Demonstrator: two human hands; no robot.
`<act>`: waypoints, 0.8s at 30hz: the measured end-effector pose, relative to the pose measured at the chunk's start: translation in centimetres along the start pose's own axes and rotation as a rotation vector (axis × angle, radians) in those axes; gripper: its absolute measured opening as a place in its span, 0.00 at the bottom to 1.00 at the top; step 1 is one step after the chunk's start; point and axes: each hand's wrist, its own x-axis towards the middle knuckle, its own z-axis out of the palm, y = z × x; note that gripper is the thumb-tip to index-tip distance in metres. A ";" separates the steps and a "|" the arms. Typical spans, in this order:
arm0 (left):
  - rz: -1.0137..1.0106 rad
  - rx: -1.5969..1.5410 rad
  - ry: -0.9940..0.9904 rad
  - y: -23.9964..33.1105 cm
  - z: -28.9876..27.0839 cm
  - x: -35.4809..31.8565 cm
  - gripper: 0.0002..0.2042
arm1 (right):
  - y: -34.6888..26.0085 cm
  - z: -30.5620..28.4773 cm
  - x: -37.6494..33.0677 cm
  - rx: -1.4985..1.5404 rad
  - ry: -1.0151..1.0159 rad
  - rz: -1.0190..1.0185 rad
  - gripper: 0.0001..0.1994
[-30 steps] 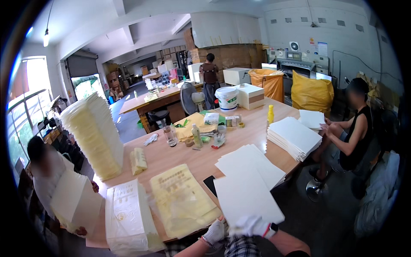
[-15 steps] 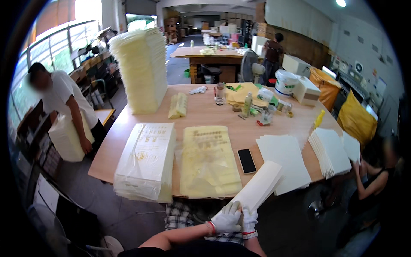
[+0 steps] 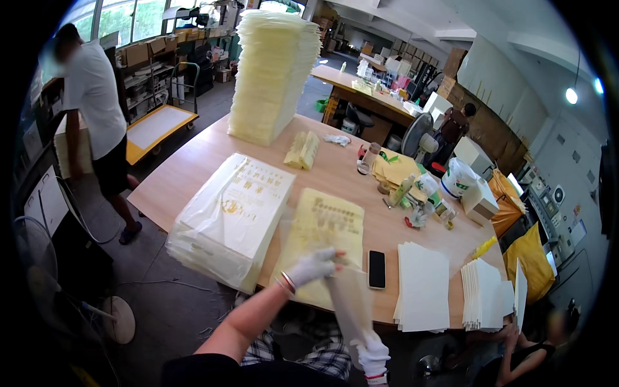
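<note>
My right hand [image 3: 371,355], in a white glove, grips the lower end of a white folded sheet [image 3: 351,300], blurred by motion, in front of the table edge. My left hand [image 3: 314,267], gloved with bare fingertips, is just above the sheet's upper end. It is over a pile of yellowish printed plastic bags [image 3: 322,226]; its fingers are smeared, so whether they touch anything is unclear. Left of the bags lies a thick stack of white printed sheets [image 3: 238,206] under clear plastic. A black phone [image 3: 376,269] and a stack of white sheets [image 3: 422,287] lie to the right.
A tall pale-yellow stack [image 3: 267,77] stands at the table's far left, near a small yellowish bundle [image 3: 302,150]. Bottles, tape and a white bucket [image 3: 458,177] crowd the far right. A person [image 3: 97,109] stands at left by a yellow trolley [image 3: 158,129]; another sits at lower right.
My view has turned and tilted. My hands have separated: the left moved up over the yellowish bags, the right stays low with the white sheet. The person at left has turned away with a stack.
</note>
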 end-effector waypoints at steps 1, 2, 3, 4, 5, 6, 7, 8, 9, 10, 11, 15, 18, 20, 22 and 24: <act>0.248 0.084 0.122 -1.6 2.4 -0.3 0.15 | 0.9 1.3 0.7 0.011 -0.059 -0.055 0.20; 0.491 0.184 0.257 -3.8 5.0 -0.9 0.10 | -1.5 0.8 3.1 0.182 -0.426 0.439 0.17; 0.466 0.360 0.103 -2.3 7.4 -2.7 0.09 | -1.5 1.7 4.7 -0.020 -0.540 0.426 0.18; 0.429 0.524 -0.056 -0.9 9.7 -4.9 0.09 | -0.8 2.7 5.4 -0.228 -0.662 0.419 0.19; 0.464 0.536 -0.095 -2.3 10.8 -5.4 0.10 | 0.0 3.5 6.0 -0.160 -0.634 0.423 0.21; 0.489 0.543 -0.144 -3.4 11.5 -5.8 0.11 | 1.0 4.3 5.8 -0.089 -0.615 0.437 0.23; 0.270 0.591 -0.268 -1.0 9.9 -6.4 0.15 | 1.9 5.1 5.2 -0.011 -0.594 0.461 0.26; 0.258 0.610 -0.215 -2.3 9.8 -6.7 0.16 | 2.5 6.1 4.6 -0.021 -0.499 0.519 0.26; 0.250 0.637 -0.145 -4.2 9.3 -6.6 0.17 | 2.7 7.1 4.5 -0.030 -0.398 0.558 0.27; 0.245 0.662 -0.072 -6.3 8.8 -6.3 0.18 | 2.7 7.8 4.8 -0.043 -0.296 0.593 0.28; 0.453 0.773 0.037 -8.7 8.1 -5.8 0.22 | 1.1 7.7 5.8 -0.124 -0.188 0.683 0.29; 0.275 0.887 -0.344 -10.2 7.3 -6.0 0.24 | 5.2 14.5 8.5 -0.087 0.089 0.525 0.25; 0.839 1.150 0.230 -16.7 3.0 -3.7 0.22 | 9.6 15.0 11.8 -0.175 -0.262 0.531 0.24; 0.447 1.001 0.439 -17.9 0.7 -1.4 0.21 | 10.5 14.0 12.6 -0.174 -0.258 0.538 0.23; -0.006 0.153 0.454 -20.0 -0.3 0.1 0.18 | 9.8 13.3 12.9 -0.266 -0.337 0.525 0.32; -0.040 0.046 0.421 -17.9 -0.6 -0.1 0.16 | 7.5 10.7 12.1 -0.277 -0.427 0.547 0.37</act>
